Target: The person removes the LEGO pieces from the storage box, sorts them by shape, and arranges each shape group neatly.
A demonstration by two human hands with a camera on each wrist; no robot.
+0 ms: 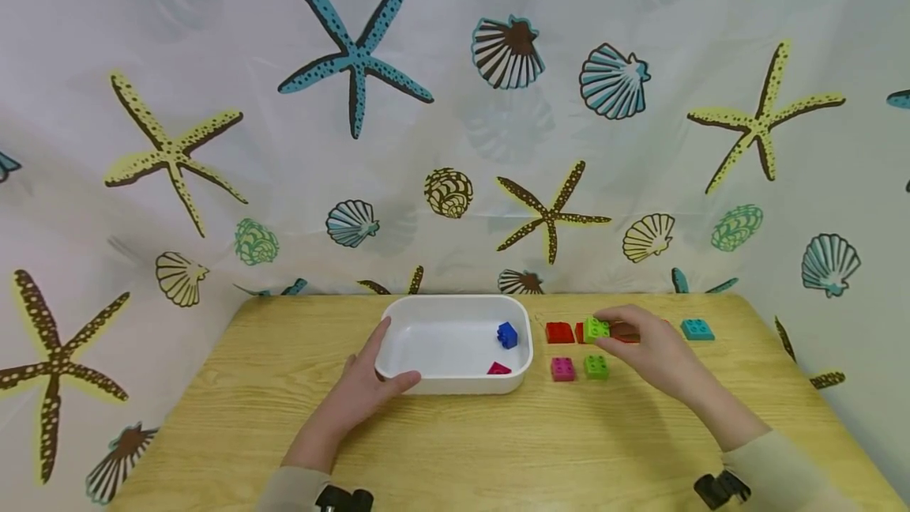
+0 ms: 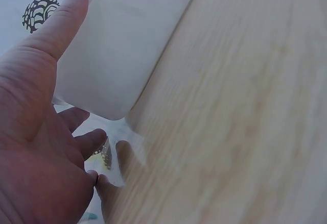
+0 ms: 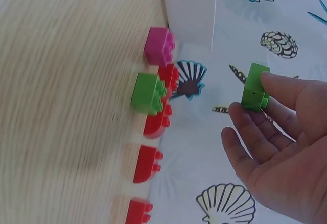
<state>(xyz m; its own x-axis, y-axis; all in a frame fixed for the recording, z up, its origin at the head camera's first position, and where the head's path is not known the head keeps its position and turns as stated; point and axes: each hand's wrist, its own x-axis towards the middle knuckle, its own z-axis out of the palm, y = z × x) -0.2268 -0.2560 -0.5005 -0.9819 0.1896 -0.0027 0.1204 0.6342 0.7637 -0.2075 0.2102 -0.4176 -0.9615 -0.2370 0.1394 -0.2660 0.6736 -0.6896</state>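
A light green toy building brick [image 1: 595, 329] is pinched between the thumb and fingers of my right hand [image 1: 650, 348], raised above the row of red bricks [image 1: 559, 333]. The right wrist view shows the same green brick [image 3: 254, 87] held at the fingertips. At the white tray's [image 1: 455, 386] front left corner, my left hand [image 1: 361, 385] rests with its thumb along the front and its other fingers along the left side. Inside the tray lie a blue brick [image 1: 507, 335] and a dark pink piece [image 1: 499, 368], partly hidden by the front wall.
Right of the tray, a magenta brick [image 1: 562, 370] and another green brick [image 1: 596, 367] stand in front of the red ones. Farther right sits a turquoise brick [image 1: 698, 329]. A shell-and-starfish curtain [image 1: 441, 125] hangs behind the wooden table [image 1: 498, 449].
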